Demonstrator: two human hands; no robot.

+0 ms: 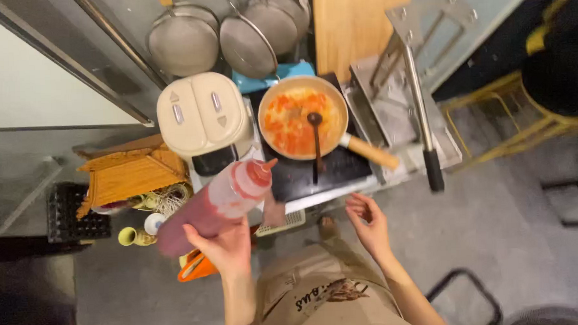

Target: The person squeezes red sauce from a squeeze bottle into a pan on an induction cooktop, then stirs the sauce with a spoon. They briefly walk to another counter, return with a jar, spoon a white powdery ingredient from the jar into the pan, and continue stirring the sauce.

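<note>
Left hand (pixel 225 248) grip holds the red squeeze bottle (pixel 217 203), nozzle toward the pan (pixel 300 117); right hand (pixel 370 225) is empty, open.

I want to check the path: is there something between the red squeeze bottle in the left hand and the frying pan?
Nothing visible blocks it. The left hand holds the squeeze bottle, its nozzle tilted toward the frying pan, with open cooktop between. A ladle rests inside the pan. The right hand is empty, off to the side.
</note>
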